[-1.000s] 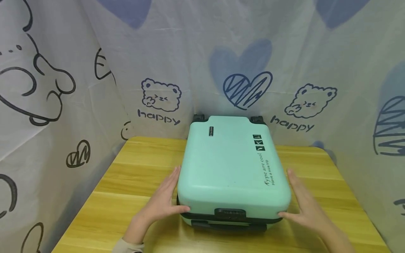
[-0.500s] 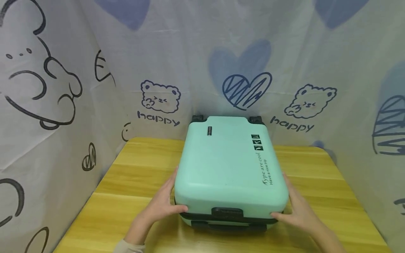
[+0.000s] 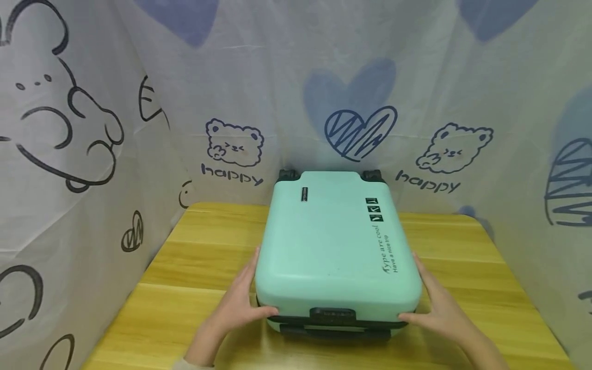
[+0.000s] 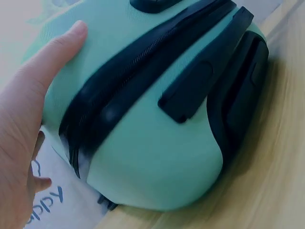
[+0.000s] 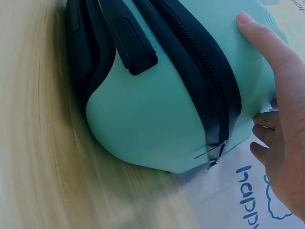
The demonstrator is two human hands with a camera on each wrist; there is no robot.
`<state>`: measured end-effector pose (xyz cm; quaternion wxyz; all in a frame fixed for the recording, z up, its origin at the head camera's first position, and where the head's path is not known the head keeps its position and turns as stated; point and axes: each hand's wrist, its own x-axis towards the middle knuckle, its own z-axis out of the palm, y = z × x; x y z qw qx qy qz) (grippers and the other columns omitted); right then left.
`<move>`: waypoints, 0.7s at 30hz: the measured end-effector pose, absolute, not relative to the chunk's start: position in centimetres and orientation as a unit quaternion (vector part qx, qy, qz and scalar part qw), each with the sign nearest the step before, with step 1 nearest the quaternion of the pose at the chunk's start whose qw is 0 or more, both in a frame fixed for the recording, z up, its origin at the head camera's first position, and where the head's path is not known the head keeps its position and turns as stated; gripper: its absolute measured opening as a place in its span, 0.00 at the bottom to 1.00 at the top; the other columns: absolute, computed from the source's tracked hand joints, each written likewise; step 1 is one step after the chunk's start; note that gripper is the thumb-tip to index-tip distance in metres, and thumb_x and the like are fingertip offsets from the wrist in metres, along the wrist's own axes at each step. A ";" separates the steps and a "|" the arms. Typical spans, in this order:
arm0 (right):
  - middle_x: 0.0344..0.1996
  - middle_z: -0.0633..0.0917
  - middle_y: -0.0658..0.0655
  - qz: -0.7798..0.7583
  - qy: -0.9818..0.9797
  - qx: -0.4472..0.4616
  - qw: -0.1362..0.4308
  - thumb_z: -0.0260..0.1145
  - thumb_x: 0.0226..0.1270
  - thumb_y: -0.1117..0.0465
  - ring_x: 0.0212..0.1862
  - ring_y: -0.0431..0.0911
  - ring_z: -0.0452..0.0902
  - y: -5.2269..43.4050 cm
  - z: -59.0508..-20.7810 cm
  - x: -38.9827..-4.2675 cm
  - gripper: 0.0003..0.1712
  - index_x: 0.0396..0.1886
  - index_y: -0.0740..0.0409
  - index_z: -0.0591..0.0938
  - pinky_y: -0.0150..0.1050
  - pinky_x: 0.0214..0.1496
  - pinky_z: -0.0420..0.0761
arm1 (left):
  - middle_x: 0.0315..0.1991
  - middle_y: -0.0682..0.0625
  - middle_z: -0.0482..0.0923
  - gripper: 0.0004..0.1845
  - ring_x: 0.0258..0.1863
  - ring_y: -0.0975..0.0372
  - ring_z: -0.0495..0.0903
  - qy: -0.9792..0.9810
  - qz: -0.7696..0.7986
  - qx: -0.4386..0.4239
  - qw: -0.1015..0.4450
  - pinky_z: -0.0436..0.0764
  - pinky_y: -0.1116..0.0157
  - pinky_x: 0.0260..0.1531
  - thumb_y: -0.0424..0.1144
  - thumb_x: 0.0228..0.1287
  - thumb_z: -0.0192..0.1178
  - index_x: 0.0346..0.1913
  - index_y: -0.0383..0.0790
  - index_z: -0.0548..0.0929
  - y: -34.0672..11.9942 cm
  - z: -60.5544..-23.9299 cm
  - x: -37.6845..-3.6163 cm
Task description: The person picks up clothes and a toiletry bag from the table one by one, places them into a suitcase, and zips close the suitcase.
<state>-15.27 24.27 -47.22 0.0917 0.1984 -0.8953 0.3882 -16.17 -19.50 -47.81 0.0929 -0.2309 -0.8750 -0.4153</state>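
Note:
A mint-green suitcase (image 3: pixel 335 241) lies flat on the wooden table, its wheels at the back and its carry handle (image 5: pixel 133 45) toward me. My left hand (image 3: pixel 238 303) holds the front left corner, thumb on the front face and fingers along the side. At the opposite corner my right hand (image 3: pixel 437 303) grips in the same way; its bent fingers (image 5: pixel 264 126) show at the shell's side. Between the thumbs sits a black lock (image 3: pixel 332 314). The black zipper (image 4: pixel 143 55) runs round the shell, with metal zipper pulls (image 5: pixel 214 157) near the right corner.
The wooden table (image 3: pixel 208 231) extends on both sides of the suitcase. A printed curtain (image 3: pixel 296 77) hangs close behind the wheels (image 3: pixel 289 175) and along the left and right sides.
My right hand has come inward against the suitcase's right side. The suitcase's near end has shifted slightly to the left, then stayed nearly still. My left hand keeps its place at the corner.

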 end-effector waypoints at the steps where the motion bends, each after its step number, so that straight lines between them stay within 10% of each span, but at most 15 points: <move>1: 0.77 0.51 0.68 0.385 -0.897 0.197 0.087 0.84 0.37 0.53 0.78 0.51 0.47 24.3 -47.2 -15.2 0.76 0.79 0.40 0.41 0.78 0.59 0.60 | 0.80 0.51 0.41 0.71 0.77 0.47 0.51 -0.879 -0.403 -0.232 0.106 0.57 0.32 0.66 0.60 0.39 0.77 0.79 0.55 0.37 -19.4 -47.6 -16.0; 4: 0.77 0.50 0.69 0.381 -0.900 0.196 0.083 0.83 0.37 0.53 0.70 0.77 0.52 24.2 -47.1 -15.2 0.76 0.79 0.40 0.41 0.78 0.59 0.59 | 0.80 0.47 0.45 0.69 0.78 0.51 0.50 -0.889 -0.338 -0.259 0.168 0.54 0.37 0.70 0.68 0.39 0.73 0.79 0.48 0.43 -18.9 -46.5 -15.6; 6: 0.77 0.51 0.69 0.378 -0.900 0.201 0.087 0.83 0.37 0.53 0.70 0.76 0.52 24.2 -47.1 -15.1 0.76 0.80 0.41 0.41 0.78 0.58 0.59 | 0.78 0.45 0.50 0.66 0.78 0.52 0.50 -0.890 -0.270 -0.290 0.224 0.50 0.42 0.73 0.72 0.39 0.70 0.78 0.45 0.51 -18.3 -45.6 -15.5; 13: 0.78 0.53 0.53 0.381 -0.892 0.217 0.108 0.82 0.42 0.56 0.71 0.22 0.43 25.3 -47.4 -14.7 0.68 0.79 0.45 0.49 0.79 0.58 0.59 | 0.75 0.45 0.59 0.61 0.76 0.48 0.54 -0.865 -0.061 -0.373 0.331 0.49 0.40 0.73 0.74 0.37 0.69 0.75 0.49 0.62 -15.8 -43.2 -14.9; 17: 0.76 0.56 0.41 0.373 -0.878 0.263 0.145 0.77 0.48 0.62 0.72 0.21 0.46 26.3 -47.9 -14.8 0.57 0.77 0.55 0.57 0.44 0.78 0.56 | 0.74 0.46 0.63 0.62 0.76 0.50 0.57 -0.854 -0.019 -0.384 0.351 0.57 0.39 0.70 0.73 0.34 0.71 0.74 0.48 0.63 -14.5 -42.9 -14.5; 21: 0.71 0.67 0.39 0.401 -0.850 0.300 0.162 0.62 0.64 0.72 0.71 0.26 0.58 27.1 -48.8 -15.1 0.33 0.70 0.62 0.68 0.16 0.68 0.55 | 0.72 0.47 0.65 0.62 0.74 0.51 0.61 -0.844 -0.003 -0.392 0.367 0.59 0.40 0.70 0.72 0.33 0.72 0.73 0.46 0.64 -13.6 -43.1 -14.1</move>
